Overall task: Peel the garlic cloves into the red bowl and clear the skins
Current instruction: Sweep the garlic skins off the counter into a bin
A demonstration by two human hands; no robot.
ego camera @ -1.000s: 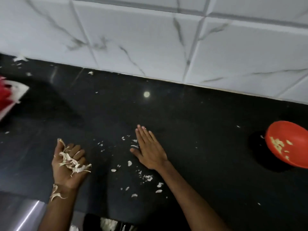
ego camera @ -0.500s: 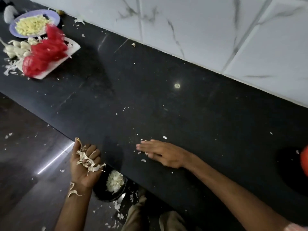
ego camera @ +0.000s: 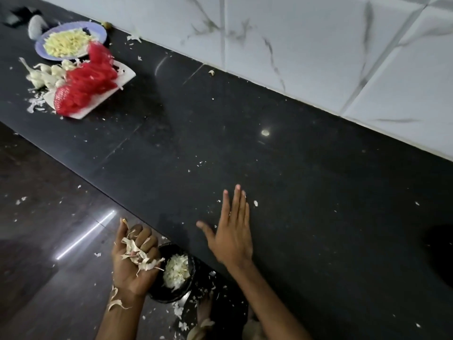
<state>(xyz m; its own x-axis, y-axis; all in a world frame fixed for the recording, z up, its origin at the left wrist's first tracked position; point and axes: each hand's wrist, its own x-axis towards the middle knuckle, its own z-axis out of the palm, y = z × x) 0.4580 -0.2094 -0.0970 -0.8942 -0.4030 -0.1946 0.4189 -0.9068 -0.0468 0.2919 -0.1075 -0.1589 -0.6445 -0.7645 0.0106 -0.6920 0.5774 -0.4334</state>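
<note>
Holding a bunch of pale papery garlic skins, left hand sits palm-up off the edge of the glossy black stone table, fingers curled round them. Just beside it, lower, a round black bin on the dark floor w/ more skins inside. On the table the right hand lies flat, fingers straight & pressed together, thumb out. Far left: red mesh bag on a white board, whole garlic bulbs, lilac plate of yellowish pieces.
</note>
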